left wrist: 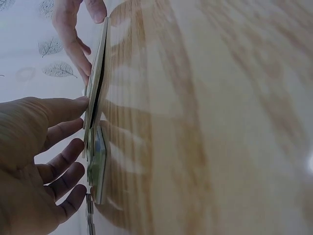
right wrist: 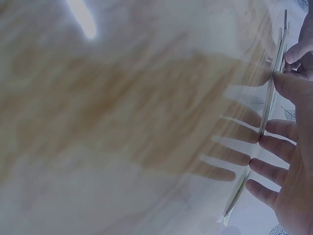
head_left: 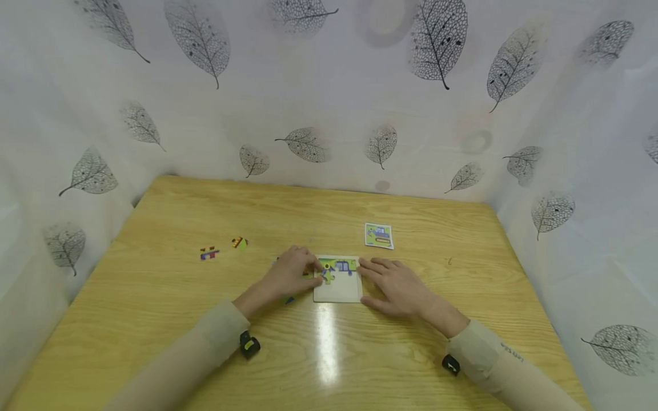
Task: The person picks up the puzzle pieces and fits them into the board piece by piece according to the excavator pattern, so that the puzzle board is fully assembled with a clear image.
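Observation:
A pale square puzzle board [head_left: 336,294] lies on the table, with joined picture pieces [head_left: 345,265] of a blue vehicle along its top. My left hand [head_left: 290,273] is at the board's left edge, thumb and index finger pinching a green puzzle piece [head_left: 328,277] just below the top pieces. In the left wrist view, the thumb of the left hand [left wrist: 36,132] reaches the board's face while the other fingers bend loosely. My right hand [head_left: 398,286] rests along the board's right edge; its fairly straight fingers touch the rim [right wrist: 266,110] in the right wrist view.
A small picture card [head_left: 378,236] of a vehicle lies behind the board. Loose puzzle pieces, one orange and green [head_left: 239,243] and one purple and red [head_left: 209,253], sit to the left. A dark blue and green piece [head_left: 289,299] is partly under the left hand. A leaf-print curtain [head_left: 329,103] surrounds the table.

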Demonstrator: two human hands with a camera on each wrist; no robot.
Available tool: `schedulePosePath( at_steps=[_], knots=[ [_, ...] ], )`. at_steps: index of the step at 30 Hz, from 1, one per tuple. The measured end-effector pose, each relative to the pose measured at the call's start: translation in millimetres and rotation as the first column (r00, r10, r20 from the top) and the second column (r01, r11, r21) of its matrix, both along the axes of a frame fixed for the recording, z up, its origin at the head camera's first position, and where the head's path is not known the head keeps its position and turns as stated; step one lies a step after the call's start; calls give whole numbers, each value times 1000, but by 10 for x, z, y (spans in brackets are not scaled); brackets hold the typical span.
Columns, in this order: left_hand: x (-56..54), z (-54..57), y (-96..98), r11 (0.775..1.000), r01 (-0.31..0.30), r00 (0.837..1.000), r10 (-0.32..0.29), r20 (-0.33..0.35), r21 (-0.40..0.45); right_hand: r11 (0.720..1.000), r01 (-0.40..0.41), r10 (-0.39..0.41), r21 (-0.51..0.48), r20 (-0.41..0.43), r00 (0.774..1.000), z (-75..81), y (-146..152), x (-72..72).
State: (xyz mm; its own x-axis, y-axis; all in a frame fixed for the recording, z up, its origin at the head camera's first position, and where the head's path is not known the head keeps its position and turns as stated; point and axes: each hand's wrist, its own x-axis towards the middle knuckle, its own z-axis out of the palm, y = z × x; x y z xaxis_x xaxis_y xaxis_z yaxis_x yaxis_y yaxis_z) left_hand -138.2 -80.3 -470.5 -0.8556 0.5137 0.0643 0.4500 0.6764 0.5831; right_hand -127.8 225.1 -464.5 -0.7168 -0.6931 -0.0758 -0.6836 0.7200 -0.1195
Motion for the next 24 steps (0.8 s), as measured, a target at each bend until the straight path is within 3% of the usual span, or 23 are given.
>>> schedulePosePath(
  at_steps=[16, 24],
  knots=[
    [4, -5, 19, 999, -35, 999, 36, 24, -27, 1000, -10, 10, 2, -12, 1000, -3, 9, -6],
    [-13, -36, 47, 998, -34, 999, 33, -9, -50, 1000, -7, 7, -2, -6, 1000, -6, 13, -3]
  ],
)
